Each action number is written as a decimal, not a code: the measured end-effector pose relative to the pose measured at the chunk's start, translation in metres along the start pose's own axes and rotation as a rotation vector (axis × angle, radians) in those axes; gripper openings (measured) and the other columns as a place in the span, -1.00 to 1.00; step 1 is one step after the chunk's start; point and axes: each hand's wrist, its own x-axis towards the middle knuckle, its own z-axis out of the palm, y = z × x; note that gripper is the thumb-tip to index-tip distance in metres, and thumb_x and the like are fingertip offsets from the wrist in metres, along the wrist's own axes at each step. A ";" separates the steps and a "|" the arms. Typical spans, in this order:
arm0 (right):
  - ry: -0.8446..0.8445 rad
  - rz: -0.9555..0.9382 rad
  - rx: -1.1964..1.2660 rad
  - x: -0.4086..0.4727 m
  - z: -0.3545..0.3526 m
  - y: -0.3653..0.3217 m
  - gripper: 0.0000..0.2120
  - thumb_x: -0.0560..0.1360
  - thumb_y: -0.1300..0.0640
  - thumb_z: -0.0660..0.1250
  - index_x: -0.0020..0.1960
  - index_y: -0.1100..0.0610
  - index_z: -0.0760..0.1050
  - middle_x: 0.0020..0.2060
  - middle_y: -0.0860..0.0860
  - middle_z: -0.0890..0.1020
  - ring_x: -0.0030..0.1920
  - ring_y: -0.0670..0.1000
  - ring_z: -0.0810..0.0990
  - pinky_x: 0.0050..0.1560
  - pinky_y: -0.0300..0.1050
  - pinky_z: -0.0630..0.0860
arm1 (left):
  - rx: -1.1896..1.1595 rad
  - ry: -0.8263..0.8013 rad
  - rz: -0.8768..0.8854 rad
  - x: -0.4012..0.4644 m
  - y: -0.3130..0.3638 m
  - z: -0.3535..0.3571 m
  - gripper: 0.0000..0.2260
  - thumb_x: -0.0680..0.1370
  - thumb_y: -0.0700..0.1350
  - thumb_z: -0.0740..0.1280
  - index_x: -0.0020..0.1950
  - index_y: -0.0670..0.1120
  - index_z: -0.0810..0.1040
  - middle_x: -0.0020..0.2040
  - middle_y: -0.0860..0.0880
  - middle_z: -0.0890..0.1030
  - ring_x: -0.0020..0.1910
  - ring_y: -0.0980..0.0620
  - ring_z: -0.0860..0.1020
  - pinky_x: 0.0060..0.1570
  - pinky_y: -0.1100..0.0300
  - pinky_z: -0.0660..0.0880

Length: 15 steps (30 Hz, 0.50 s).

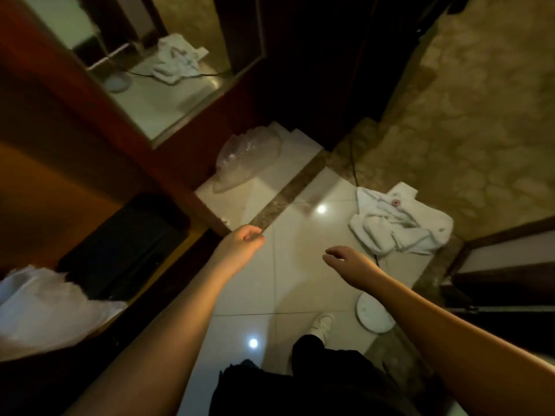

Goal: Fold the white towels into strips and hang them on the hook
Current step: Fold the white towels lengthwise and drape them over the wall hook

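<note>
A crumpled pile of white towels [399,226] lies on the glossy tiled floor at the right, next to the patterned carpet. Its reflection shows in a mirror [177,60] at the upper left. My left hand [243,243] hangs over the floor at centre, fingers loosely curled, holding nothing. My right hand [345,258] reaches forward just left of the towel pile, fingers relaxed, apart from the towels. No hook is in view.
A crinkled clear plastic bag [247,159] sits on a raised white step. White cloth [45,310] lies on a surface at the lower left beside a dark box [126,244]. A round white disc [374,315] rests on the floor near my shoe [322,324]. A dark door frame [495,265] stands at right.
</note>
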 end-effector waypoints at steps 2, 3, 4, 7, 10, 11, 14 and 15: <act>0.029 0.057 0.054 0.008 -0.025 0.024 -0.60 0.63 -0.12 0.22 0.35 0.08 0.53 0.30 0.01 0.57 0.27 0.02 0.53 0.20 -0.11 0.40 | 0.026 -0.039 0.001 0.026 0.025 0.027 -0.76 0.55 0.09 0.34 0.18 0.07 0.60 0.20 0.02 0.63 0.18 0.03 0.57 0.25 0.07 0.47; 0.045 0.085 0.076 0.012 -0.036 0.037 -0.62 0.63 -0.11 0.22 0.32 0.07 0.55 0.26 0.01 0.60 0.23 0.02 0.54 0.14 -0.12 0.40 | 0.043 -0.051 0.006 0.038 0.037 0.041 -0.77 0.53 0.10 0.35 0.14 0.08 0.61 0.17 0.03 0.65 0.17 0.01 0.58 0.27 0.05 0.47; 0.057 0.112 0.094 0.016 -0.046 0.049 -0.64 0.63 -0.11 0.22 0.29 0.06 0.56 0.23 0.01 0.61 0.18 0.02 0.56 0.09 -0.13 0.40 | 0.059 -0.065 0.008 0.051 0.048 0.054 -0.79 0.52 0.09 0.36 0.10 0.08 0.62 0.13 0.02 0.66 0.16 0.00 0.59 0.26 0.08 0.48; 0.072 0.215 0.144 0.029 -0.073 0.088 -0.67 0.62 -0.12 0.21 0.22 0.03 0.59 0.15 0.00 0.64 0.06 0.00 0.56 0.01 -0.12 0.40 | 0.094 -0.141 0.014 0.089 0.079 0.095 -0.86 0.56 -0.05 0.37 0.10 -0.01 0.63 0.06 -0.01 0.66 0.14 -0.04 0.59 0.01 0.29 0.46; 0.072 0.330 0.186 0.046 -0.095 0.127 -0.68 0.62 -0.12 0.21 0.14 0.05 0.60 0.05 0.03 0.65 0.06 0.07 0.58 -0.04 -0.09 0.41 | 0.179 -0.239 0.019 0.128 0.108 0.130 -0.84 0.58 -0.07 0.34 0.12 -0.05 0.62 0.09 -0.05 0.64 0.12 -0.06 0.58 0.01 0.19 0.43; 0.065 0.370 0.193 0.053 -0.102 0.140 -0.69 0.62 -0.12 0.20 0.13 0.05 0.59 0.04 0.04 0.65 0.09 0.09 0.58 -0.04 -0.10 0.40 | 0.212 -0.269 0.026 0.142 0.118 0.142 -0.84 0.58 -0.07 0.33 0.12 -0.05 0.62 0.09 -0.06 0.64 0.11 -0.06 0.58 0.04 0.15 0.44; 0.039 0.478 0.207 0.077 -0.121 0.179 -0.65 0.63 -0.10 0.19 0.20 0.10 0.58 0.16 0.09 0.63 0.17 0.12 0.56 0.05 -0.11 0.41 | 0.275 -0.338 0.045 0.186 0.146 0.171 -0.91 0.59 -0.04 0.31 0.04 0.02 0.59 -0.04 0.01 0.63 -0.09 0.05 0.57 -0.11 0.18 0.47; 0.030 0.509 0.214 0.086 -0.126 0.190 -0.63 0.63 -0.09 0.18 0.24 0.12 0.57 0.20 0.10 0.62 0.19 0.12 0.55 0.10 -0.10 0.42 | 0.299 -0.362 0.056 0.201 0.154 0.181 -0.93 0.60 -0.04 0.30 0.01 0.05 0.58 -0.08 0.04 0.61 -0.15 0.12 0.54 -0.20 0.22 0.44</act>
